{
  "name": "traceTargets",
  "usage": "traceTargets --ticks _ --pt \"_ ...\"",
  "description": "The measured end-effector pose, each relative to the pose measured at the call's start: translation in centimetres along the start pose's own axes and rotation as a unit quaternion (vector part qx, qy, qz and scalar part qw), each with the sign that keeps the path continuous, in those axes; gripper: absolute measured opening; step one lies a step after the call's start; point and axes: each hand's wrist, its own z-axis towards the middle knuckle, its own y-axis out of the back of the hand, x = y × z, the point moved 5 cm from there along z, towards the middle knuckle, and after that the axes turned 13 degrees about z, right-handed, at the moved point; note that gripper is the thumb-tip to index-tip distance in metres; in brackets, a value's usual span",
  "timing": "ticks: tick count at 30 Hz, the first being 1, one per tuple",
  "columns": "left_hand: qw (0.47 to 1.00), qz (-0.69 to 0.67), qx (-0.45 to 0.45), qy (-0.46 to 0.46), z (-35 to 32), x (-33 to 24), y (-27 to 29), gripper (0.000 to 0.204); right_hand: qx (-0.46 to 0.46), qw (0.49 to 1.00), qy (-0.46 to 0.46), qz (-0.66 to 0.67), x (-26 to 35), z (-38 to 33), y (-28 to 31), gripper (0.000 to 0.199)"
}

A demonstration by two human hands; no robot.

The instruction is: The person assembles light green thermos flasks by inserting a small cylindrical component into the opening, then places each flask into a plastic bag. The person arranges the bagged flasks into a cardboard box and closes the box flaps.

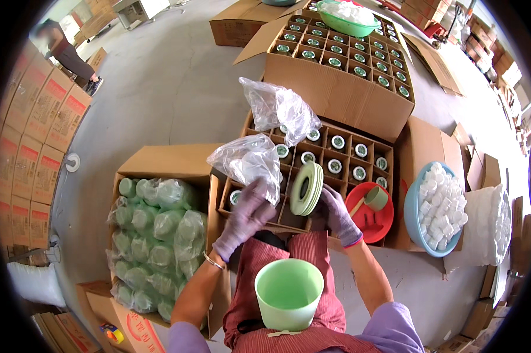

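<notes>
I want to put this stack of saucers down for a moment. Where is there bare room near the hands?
Bare floor lies left of the divided box, beyond the carton of bagged pots. A few front cells of the divided box look empty. It is crowded on the right: red dish and blue bowl of white caps sit close together.

Divided carton [342,138] lies open above; plastic bags [277,109] crowd its left cells.
</notes>
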Motion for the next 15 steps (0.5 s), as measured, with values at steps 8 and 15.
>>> traceTargets --ticks 8,15 --pt "0.986 -0.033 -0.011 0.165 5.7 19.5 -6.6 0.069 0.197 0.895 -0.126 -0.381 -8.4 3.8 -3.4 0.066" --pt "0.895 -0.369 0.045 0.246 13.7 8.9 -2.7 0.061 -0.087 0.889 0.025 -0.449 -8.8 11.6 5.3 0.047"
